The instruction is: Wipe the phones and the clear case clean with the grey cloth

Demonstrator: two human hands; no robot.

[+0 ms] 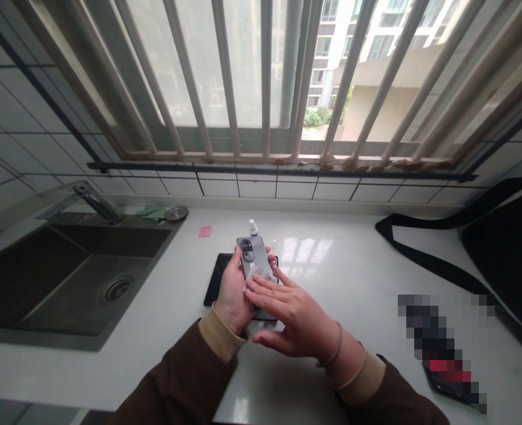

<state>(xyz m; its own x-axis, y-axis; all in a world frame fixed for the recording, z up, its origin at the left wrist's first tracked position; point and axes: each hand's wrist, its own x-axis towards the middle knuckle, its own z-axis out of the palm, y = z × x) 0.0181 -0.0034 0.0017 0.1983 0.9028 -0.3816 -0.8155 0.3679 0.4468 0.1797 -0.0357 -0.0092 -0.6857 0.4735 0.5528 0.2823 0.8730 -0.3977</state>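
Observation:
My left hand (232,289) is wrapped round a grey smartphone (257,251), its back with the camera module facing up. Over the lower part of the phone lies a thin white wipe (261,273), crumpled. The outstretched fingers of my right hand (290,310) press the wipe against the phone, thumb held apart. Below the phone, a flat black tablet-like slab (215,282) rests on the counter, partly covered by my hands. Just beyond the phone's top edge stands a small bottle with a white cap (253,226); the phone hides its lower part.
A white counter (341,260) spans the view. On the left are a dark sink (66,283) and faucet (97,203), with a green cloth (152,212) and metal drain strainer (176,213) behind. A pink note (205,231) lies mid-counter. A black bag (504,248) with strap sits right, near a pixelated object (440,348).

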